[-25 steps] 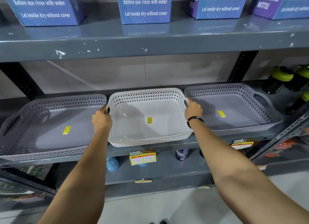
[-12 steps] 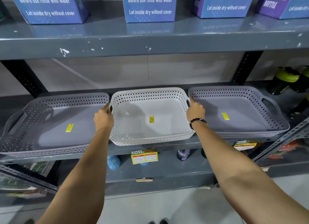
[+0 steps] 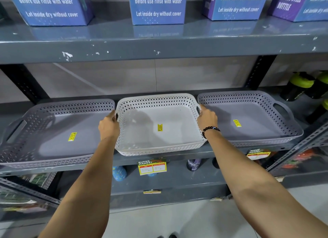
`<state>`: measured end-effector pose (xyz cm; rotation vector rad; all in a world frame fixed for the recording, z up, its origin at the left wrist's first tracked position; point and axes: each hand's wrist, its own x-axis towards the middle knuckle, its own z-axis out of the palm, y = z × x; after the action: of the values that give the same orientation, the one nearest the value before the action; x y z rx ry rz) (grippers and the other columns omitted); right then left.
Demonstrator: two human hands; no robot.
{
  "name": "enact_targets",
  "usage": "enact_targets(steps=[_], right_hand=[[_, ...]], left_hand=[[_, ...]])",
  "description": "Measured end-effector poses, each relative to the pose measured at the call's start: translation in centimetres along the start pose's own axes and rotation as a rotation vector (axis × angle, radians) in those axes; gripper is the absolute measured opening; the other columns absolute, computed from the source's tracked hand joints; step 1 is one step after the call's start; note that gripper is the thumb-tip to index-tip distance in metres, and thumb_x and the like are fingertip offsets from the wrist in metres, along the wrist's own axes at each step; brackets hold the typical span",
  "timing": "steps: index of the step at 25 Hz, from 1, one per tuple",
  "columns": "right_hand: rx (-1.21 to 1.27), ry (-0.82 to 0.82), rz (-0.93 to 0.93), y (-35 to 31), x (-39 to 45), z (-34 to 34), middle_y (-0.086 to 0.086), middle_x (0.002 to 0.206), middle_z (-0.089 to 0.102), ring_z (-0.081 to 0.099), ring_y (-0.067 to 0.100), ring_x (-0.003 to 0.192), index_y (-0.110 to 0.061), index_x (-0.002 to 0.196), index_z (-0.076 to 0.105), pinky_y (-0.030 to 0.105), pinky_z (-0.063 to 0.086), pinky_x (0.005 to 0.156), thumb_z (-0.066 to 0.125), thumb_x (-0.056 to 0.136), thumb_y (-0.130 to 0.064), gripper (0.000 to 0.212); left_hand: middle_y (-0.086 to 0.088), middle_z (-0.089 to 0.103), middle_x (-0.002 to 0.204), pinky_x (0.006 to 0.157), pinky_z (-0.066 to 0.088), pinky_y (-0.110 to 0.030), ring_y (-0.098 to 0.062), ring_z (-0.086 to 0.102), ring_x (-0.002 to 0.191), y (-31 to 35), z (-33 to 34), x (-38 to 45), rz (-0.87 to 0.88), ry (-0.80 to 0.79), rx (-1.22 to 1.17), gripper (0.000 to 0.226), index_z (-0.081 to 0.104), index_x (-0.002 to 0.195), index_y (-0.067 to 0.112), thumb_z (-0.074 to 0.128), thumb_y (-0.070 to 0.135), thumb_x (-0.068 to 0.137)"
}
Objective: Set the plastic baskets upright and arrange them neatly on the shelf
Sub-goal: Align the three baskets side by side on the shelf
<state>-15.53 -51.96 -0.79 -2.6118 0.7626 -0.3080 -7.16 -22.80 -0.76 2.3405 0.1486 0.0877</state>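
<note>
Blue boxes [image 3: 51, 7] on the upper shelf [image 3: 159, 48]: white print, "Before use rinse with water" and "Let inside dry without cover"; repeated on the centre box [image 3: 158, 7] and third box [image 3: 237, 4].
Purple box [image 3: 287, 4], far right: "STAINLESS STEEL BOTTLE", partly cut off.
Shelf-edge price tag [image 3: 152, 166]: "SUPER MARKET" header; handwritten figures below unclear. A second tag [image 3: 258, 153] bears the same header.
Yellow stickers [image 3: 160, 127] on the basket floors: print too small to read.

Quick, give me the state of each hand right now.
Left hand: closed on the white basket, left handle.
Right hand: closed on the same basket, right handle.
</note>
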Motion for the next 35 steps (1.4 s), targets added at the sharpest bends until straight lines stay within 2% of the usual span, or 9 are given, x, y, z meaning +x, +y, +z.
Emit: enact_targets(steps=[5,10,14,19,24,27,35], right_hand=[[-0.015,0.002,-0.016,0.03,-0.07,-0.12,0.028,0.103,0.068,0.064,0.039,0.098,-0.006,0.139,0.042,0.038,0.052,0.075,0.037,0.094,0.003,0.046],[-0.016,0.015,-0.015,-0.01,-0.07,-0.08,0.028,0.102,0.068,0.064,0.04,0.097,-0.006,0.136,0.046,0.04,0.053,0.075,0.038,0.094,0.002,0.044],[-0.005,0.014,0.002,0.0,-0.09,0.01,0.028,0.1,0.068,0.064,0.041,0.096,-0.008,0.137,0.045,0.04,0.053,0.074,0.037,0.093,0.002,0.045],[-0.011,0.013,-0.002,-0.04,-0.14,0.01,0.028,0.101,0.069,0.064,0.041,0.096,-0.007,0.137,0.044,0.04,0.054,0.075,0.037,0.094,0.001,0.045],[-0.032,-0.001,-0.01,0.11,0.02,0.21,0.028,0.1,0.068,0.064,0.042,0.095,-0.008,0.139,0.041,0.04,0.053,0.073,0.037,0.094,0.002,0.046],[-0.045,-0.005,-0.006,0.19,0.16,0.38,0.029,0.1,0.068,0.064,0.042,0.095,-0.008,0.14,0.04,0.041,0.053,0.073,0.037,0.094,0.001,0.047],[-0.048,0.002,-0.008,0.18,0.19,0.4,0.029,0.1,0.068,0.064,0.042,0.096,-0.006,0.138,0.041,0.043,0.054,0.075,0.038,0.094,0.003,0.045]], left_hand=[[-0.027,0.067,0.102,0.086,0.053,-0.051,-0.046,0.061,0.09,-0.04,0.02,0.14,0.014,0.005,0.015,0.045,0.051,0.135,0.016,0.03,0.002,0.097],[-0.016,0.057,0.081,0.082,0.054,-0.049,-0.034,0.051,0.073,-0.08,0.04,0.13,0.028,0.007,0.035,0.047,0.052,0.133,0.017,0.031,-0.001,0.095],[-0.026,0.065,0.093,0.085,0.052,-0.047,-0.039,0.057,0.082,-0.11,0.11,0.21,0.034,0.011,0.041,0.048,0.052,0.134,0.016,0.03,0.0,0.095],[-0.025,0.066,0.095,0.087,0.052,-0.047,-0.041,0.059,0.086,-0.3,0.08,0.17,0.03,0.014,0.034,0.046,0.05,0.136,0.017,0.03,0.004,0.097],[-0.021,0.064,0.089,0.082,0.052,-0.043,-0.034,0.055,0.078,-0.38,0.08,0.24,0.034,0.006,0.051,0.045,0.051,0.136,0.017,0.031,0.003,0.097],[-0.026,0.067,0.1,0.084,0.053,-0.044,-0.04,0.061,0.088,-0.39,0.05,0.27,0.032,0.003,0.045,0.044,0.05,0.136,0.017,0.031,0.005,0.098],[-0.028,0.067,0.102,0.086,0.054,-0.046,-0.042,0.062,0.092,-0.43,0.05,0.31,0.036,-0.007,0.069,0.043,0.048,0.137,0.017,0.031,0.008,0.099]])
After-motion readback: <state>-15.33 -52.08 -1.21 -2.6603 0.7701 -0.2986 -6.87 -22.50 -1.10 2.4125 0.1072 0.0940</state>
